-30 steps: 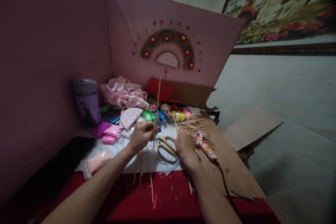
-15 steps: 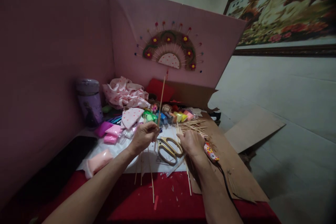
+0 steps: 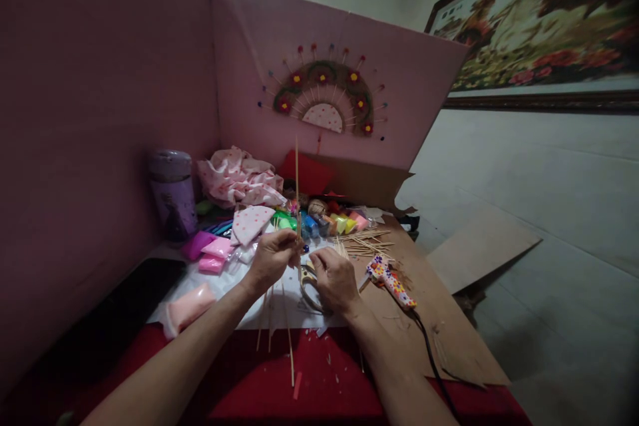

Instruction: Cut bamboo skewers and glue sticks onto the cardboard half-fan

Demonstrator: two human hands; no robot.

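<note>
My left hand [image 3: 274,257] is closed around a thin wooden stick [image 3: 297,176], which stands nearly upright. A short darker piece lies against the stick just above my fingers; its kind is unclear. To the right, my right hand [image 3: 335,279] is closed with curled fingers, a small gap from the left; anything in it is hidden. Beneath it lie gold-handled scissors [image 3: 308,287], partly covered. A flower-patterned glue gun [image 3: 397,286] rests on cardboard right of my right hand. Several loose sticks [image 3: 288,339] reach over the near edge of the white sheet.
More sticks [image 3: 367,241] are piled on the cardboard [image 3: 454,339]. Bagged coloured clay [image 3: 217,247], a purple cup [image 3: 174,203] and crumpled dotted cloth [image 3: 239,176] stand behind on the left. A decorated half-round fan [image 3: 322,116] hangs on the pink panel [image 3: 399,80].
My right hand has moved left from beside the glue gun to over the scissors, close to my left hand. The stick in my left hand has swung from slightly tilted to upright.
</note>
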